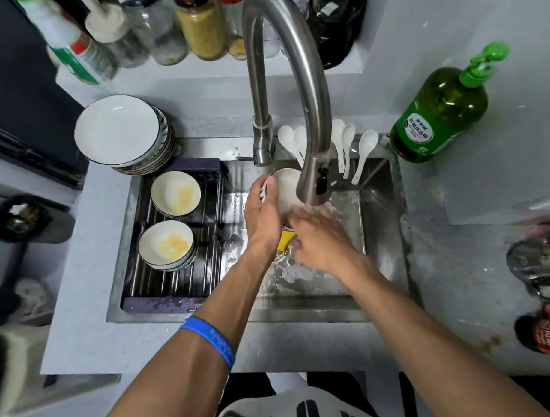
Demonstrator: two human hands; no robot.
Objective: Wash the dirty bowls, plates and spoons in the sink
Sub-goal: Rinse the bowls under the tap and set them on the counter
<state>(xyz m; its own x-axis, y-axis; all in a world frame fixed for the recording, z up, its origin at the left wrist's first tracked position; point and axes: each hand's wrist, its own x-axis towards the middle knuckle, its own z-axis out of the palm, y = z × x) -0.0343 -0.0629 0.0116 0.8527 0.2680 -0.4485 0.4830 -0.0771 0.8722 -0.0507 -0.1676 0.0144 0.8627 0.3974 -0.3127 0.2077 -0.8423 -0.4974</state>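
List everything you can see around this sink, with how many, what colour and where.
Bowl: one, white, under the faucet, gripped by left hand.
Dirty bowls: two stacks, white with yellow residue, on the sink rack.
Plates: one stack, white, left of the sink.
Spoons: several, white, along the sink's back edge.
Sponge: one, yellow, between the hands.
Faucet: one, steel, arching over the sink.
Soap bottle: one, green, right counter.
Jars: several, back ledge.
Hands: left hand, right hand.
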